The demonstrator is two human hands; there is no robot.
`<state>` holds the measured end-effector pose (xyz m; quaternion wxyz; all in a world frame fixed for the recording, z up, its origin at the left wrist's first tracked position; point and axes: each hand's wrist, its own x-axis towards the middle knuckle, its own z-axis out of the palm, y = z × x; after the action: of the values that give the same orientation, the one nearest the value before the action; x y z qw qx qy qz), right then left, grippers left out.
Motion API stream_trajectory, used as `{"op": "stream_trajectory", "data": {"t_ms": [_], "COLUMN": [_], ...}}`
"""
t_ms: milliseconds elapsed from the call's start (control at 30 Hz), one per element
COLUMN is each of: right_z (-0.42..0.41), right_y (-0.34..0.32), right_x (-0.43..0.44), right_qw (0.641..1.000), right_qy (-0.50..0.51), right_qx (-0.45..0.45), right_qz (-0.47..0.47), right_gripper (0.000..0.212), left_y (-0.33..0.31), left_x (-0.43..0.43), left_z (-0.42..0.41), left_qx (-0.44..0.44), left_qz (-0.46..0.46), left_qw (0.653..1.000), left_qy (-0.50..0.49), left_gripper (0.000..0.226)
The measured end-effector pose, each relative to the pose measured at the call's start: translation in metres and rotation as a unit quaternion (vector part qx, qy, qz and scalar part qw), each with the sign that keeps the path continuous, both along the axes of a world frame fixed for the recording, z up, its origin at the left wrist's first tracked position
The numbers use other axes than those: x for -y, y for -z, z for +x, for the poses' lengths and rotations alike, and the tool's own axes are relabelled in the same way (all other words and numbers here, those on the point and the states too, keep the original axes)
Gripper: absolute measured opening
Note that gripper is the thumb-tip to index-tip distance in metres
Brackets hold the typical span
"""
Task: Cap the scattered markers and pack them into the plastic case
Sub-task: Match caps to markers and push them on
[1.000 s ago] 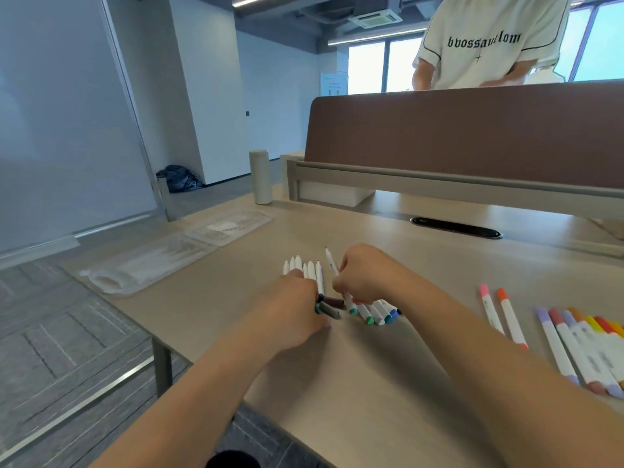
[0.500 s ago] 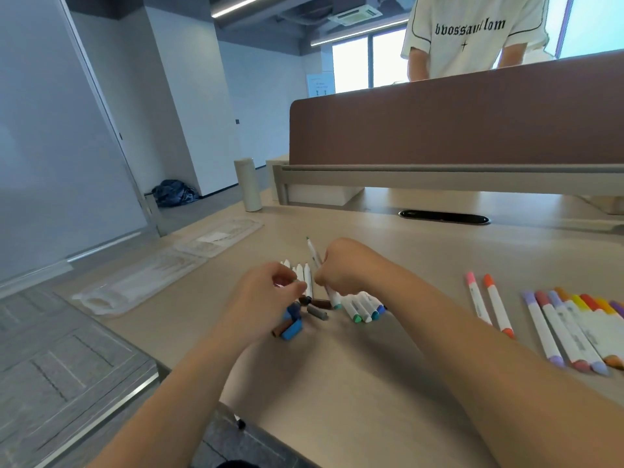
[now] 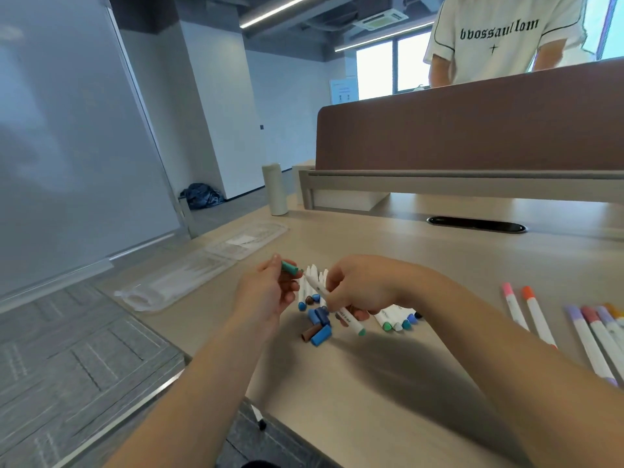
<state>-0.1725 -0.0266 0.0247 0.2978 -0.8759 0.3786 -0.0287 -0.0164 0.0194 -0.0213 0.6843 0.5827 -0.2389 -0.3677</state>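
Over the desk (image 3: 371, 383), left hand's (image 3: 266, 295) pinch on stubby green cap (image 3: 289, 267), right hand's (image 3: 361, 288) on slim marker (image 3: 351, 322).

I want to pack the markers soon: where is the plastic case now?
In the head view the plastic case lies open along the left edge of the table, left of the left hand and nearer than the white bottle.

The left hand (image 3: 266, 292) pinches a green cap (image 3: 289, 267) just beside the tip of a white marker (image 3: 332, 305) gripped by the right hand (image 3: 361, 288); loose caps (image 3: 317, 324) lie on the desk (image 3: 371, 383) below; the clear plastic case (image 3: 202, 265) lies open to the left; capped markers (image 3: 594, 336) lie at right.
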Motion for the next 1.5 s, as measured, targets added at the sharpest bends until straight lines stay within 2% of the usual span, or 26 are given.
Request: {"op": "stream_trajectory", "data": {"t_ms": [100, 367, 667, 867, 1000, 1100, 1167, 1267, 1500], "right_z": [0.002, 0.003, 0.001, 0.003, 0.004, 0.001, -0.003, -0.008, 0.001], "right_y": [0.002, 0.005, 0.005, 0.011, 0.01, 0.007, 0.007, 0.016, 0.039], "right_x": [-0.001, 0.002, 0.007, 0.008, 0.009, 0.011, 0.016, 0.03, 0.038], "right_qw": [1.0, 1.0, 0.998, 0.992, 0.991, 0.992, 0.993, 0.989, 0.97], "right_qy": [-0.016, -0.009, -0.021, -0.008, 0.001, 0.011, 0.035, 0.099, 0.166], "right_qx": [-0.02, -0.011, 0.005, 0.027, 0.076, 0.079, 0.067, 0.008, -0.09], "right_qz": [-0.002, -0.016, -0.056, -0.119, -0.112, -0.097, -0.096, -0.112, -0.151], "right_gripper": [0.021, 0.024, 0.02, 0.026, 0.019, 0.02, 0.021, 0.022, 0.016], "left_y": [-0.001, 0.001, 0.001, 0.0, -0.01, -0.015, -0.016, -0.01, 0.007], "left_x": [-0.001, -0.001, -0.005, -0.005, -0.003, 0.0, 0.002, 0.005, 0.005], "left_z": [-0.001, 0.001, -0.006, -0.012, -0.01, -0.011, -0.012, -0.014, -0.014], "left_qx": [-0.02, 0.022, 0.13, 0.161, 0.158, 0.126, 0.105, 0.122, 0.141], "left_qz": [-0.004, 0.005, 0.014, -0.003, -0.012, -0.001, 0.014, 0.034, 0.041], "left_qw": [1.0, 0.999, 0.99, 0.986, 0.986, 0.991, 0.993, 0.99, 0.987], "left_qy": [-0.002, 0.036, 0.049, 0.043, 0.042, 0.05, 0.052, 0.054, 0.065], "left_gripper": [0.029, 0.032, 0.036, 0.038, 0.036, 0.032, 0.026, 0.016, 0.017]}}
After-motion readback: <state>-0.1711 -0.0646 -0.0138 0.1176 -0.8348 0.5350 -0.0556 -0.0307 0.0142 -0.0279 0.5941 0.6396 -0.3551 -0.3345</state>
